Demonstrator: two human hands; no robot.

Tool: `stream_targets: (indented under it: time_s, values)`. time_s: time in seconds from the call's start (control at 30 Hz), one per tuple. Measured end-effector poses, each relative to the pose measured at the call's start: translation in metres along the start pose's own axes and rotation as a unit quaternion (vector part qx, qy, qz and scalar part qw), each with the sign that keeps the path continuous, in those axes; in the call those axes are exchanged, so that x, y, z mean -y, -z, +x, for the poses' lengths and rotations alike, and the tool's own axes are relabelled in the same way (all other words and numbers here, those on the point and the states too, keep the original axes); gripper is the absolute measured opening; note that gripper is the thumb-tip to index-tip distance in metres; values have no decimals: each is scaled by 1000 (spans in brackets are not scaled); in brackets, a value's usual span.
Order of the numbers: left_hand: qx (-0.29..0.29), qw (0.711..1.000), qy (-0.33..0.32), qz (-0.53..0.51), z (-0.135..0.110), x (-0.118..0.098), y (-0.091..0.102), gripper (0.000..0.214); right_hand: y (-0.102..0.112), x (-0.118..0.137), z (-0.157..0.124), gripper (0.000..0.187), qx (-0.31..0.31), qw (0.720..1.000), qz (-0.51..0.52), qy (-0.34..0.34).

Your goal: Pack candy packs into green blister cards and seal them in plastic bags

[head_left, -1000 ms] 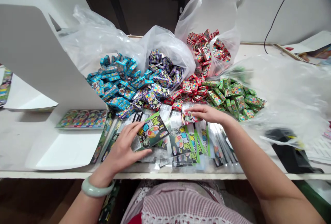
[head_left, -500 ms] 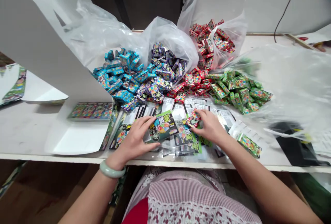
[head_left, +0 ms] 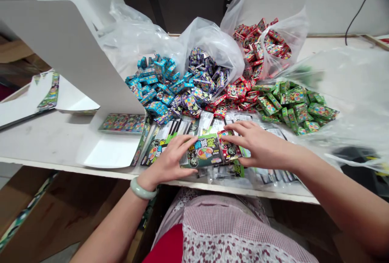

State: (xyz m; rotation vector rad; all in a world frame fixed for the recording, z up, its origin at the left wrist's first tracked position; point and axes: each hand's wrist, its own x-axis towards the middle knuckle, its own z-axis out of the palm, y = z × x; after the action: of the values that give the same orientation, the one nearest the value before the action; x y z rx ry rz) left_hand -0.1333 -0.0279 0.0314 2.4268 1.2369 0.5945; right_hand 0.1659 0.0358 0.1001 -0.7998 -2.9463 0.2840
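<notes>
Left hand [head_left: 172, 159], black-and-green packet [head_left: 204, 153], red packet [head_left: 230, 149] and right hand [head_left: 259, 143] are forming a row below frame centre.
Left thumb and fingers are gripping the black-and-green packet's left end; at its right end, right thumb and fingers are holding the red packet. Above, blue boxes [head_left: 156, 88] are lying heaped.

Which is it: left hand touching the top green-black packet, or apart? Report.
Touching: the head view shows the left hand holding the packet by one end.
</notes>
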Motion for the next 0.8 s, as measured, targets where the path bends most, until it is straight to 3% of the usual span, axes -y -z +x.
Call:
stream_targets:
  time_s: [0.2, 0.4, 0.6, 0.8]
  values:
    - [-14, 999, 20, -27, 1, 0, -2, 91, 5, 0, 6, 64, 8, 1000, 9, 14]
    - [22, 999, 4, -41, -3, 1, 1, 89, -1, 0, 8, 66, 35, 998, 44, 38]
    - [19, 999, 15, -44, -2, 3, 5, 85, -10, -7, 14, 65, 9, 998, 63, 29]
    - [7, 998, 25, -52, 0, 2, 8, 85, 2, -11, 8, 61, -6, 997, 78, 27]
